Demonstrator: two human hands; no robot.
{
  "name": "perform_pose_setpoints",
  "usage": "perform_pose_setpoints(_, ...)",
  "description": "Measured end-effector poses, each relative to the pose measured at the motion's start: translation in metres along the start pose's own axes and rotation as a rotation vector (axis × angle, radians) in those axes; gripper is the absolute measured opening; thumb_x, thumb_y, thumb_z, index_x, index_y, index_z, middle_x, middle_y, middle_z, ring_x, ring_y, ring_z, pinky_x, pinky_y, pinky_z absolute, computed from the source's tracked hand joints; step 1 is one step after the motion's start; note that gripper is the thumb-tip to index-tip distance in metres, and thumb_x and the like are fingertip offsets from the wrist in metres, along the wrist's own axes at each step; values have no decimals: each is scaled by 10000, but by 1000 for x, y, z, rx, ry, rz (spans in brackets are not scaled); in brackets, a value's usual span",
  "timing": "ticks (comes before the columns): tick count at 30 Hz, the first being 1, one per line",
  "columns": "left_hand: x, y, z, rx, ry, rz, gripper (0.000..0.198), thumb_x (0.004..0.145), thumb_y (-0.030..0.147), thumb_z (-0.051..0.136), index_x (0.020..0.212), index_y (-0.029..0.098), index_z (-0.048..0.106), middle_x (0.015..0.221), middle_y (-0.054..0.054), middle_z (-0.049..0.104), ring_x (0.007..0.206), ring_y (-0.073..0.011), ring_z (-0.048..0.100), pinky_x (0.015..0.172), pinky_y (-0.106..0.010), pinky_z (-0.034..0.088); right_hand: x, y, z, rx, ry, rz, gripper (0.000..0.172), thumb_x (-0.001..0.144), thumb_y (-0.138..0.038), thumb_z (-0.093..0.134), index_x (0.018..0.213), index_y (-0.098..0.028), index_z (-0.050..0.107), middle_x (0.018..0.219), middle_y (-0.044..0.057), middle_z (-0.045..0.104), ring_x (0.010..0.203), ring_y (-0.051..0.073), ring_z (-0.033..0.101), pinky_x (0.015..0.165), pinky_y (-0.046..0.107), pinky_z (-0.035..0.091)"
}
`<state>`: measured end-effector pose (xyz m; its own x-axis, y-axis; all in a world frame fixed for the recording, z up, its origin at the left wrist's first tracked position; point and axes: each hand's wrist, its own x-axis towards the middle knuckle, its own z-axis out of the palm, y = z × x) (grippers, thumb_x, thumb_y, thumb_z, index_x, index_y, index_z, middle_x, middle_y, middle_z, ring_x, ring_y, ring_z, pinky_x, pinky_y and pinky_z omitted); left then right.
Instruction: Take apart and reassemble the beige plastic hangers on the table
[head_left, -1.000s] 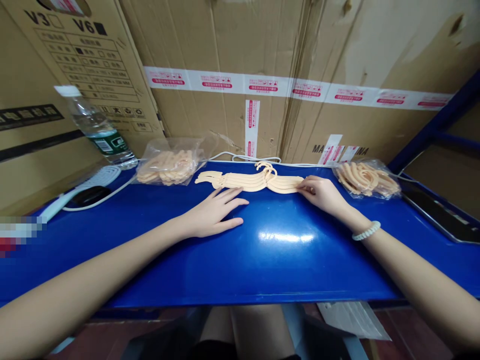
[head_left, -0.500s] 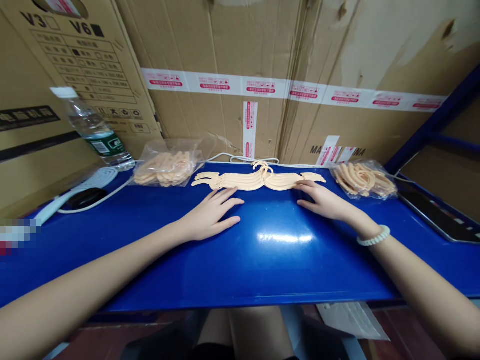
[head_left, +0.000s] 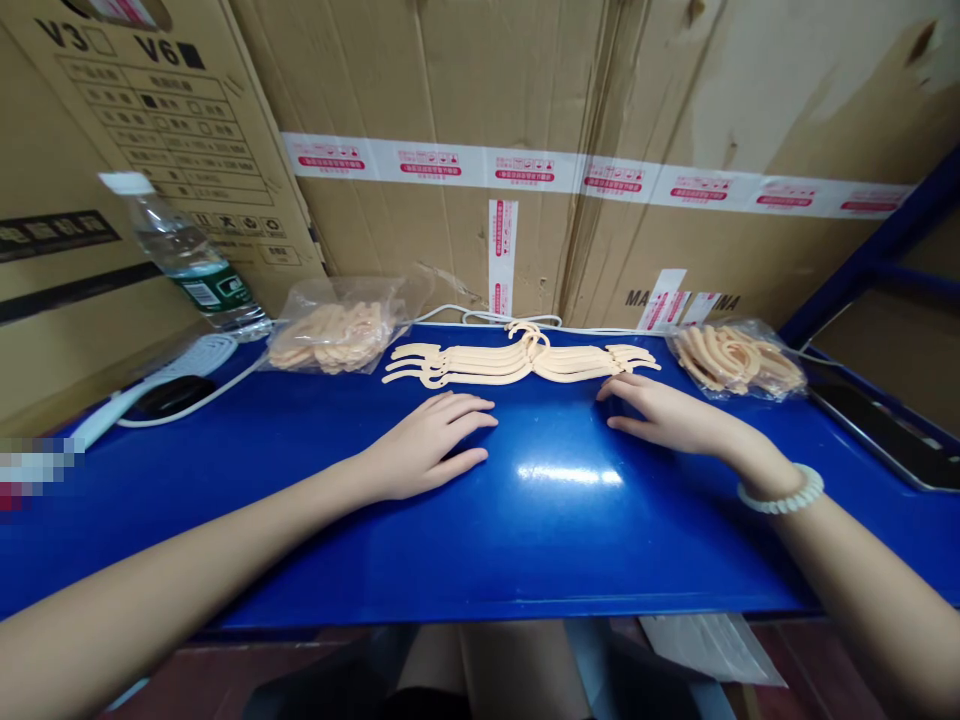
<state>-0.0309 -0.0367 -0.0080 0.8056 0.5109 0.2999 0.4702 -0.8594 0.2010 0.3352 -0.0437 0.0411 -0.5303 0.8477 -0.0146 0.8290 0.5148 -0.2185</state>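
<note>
At far left, has a capped bottle [head_left: 191, 265] near a clear bag [head_left: 330, 335] of pale pieces on the blue surface [head_left: 450, 560]. Holds the left hand [head_left: 424, 445] in front of the pale hangers [head_left: 487, 366], fingers loosely spread and empty. Has these hangers lying overlapped in the middle, hooks toward the cardboard [head_left: 420, 235]. Bends the right hand [head_left: 664, 412] near their right ends, fingers curled, thumb apart, gripping nothing; cannot quite tell whether a fingertip touches the front hanger. At right, has a second bag [head_left: 739, 360], then a flat dark device [head_left: 885, 430].

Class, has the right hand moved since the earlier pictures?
Yes; the right hand has drawn back, farther from the taped cardboard behind the table.
</note>
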Motion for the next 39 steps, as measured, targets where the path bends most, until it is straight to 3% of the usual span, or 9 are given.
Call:
perform_pose_setpoints(5,0,0,0,2,12,15,376,1032,391,459,1299,161,589,1431,-156,575,1337,-300,526,1110,-504,444,-1,-4,-6,17,-2,10,180,898,-371,519,867,-198,558,944,119,621,853,268,603,785,406,494)
perform_pose_setpoints(13,1,0,-1,12,10,26,375,1030,382,462,1301,158,590,1432,-162,576,1335,-303,532,1105,-511,452,-2,-17,-7,24,-77,-25,163,874,-323,491,758,-209,511,840,85,593,723,213,552,700,341,438)
perform_pose_setpoints(25,1,1,-2,42,9,23,386,1032,382,456,1304,146,596,1434,-162,577,1335,-302,531,1116,-498,448,0,-14,-10,21,-94,41,359,882,-485,513,643,-233,426,615,6,521,555,163,451,556,299,335)
perform_pose_setpoints(35,1,2,-2,12,25,19,367,1022,370,476,1301,165,595,1430,-160,580,1332,-304,536,1114,-509,449,-11,6,-21,11,-152,125,262,880,-421,488,805,-207,620,781,67,673,682,227,611,633,337,463)
perform_pose_setpoints(39,0,2,-2,1,23,15,366,1022,370,474,1301,167,596,1429,-161,580,1334,-305,534,1118,-513,444,-8,16,-16,-51,-11,66,322,890,-428,502,1028,-188,666,1008,127,705,905,292,671,808,424,545)
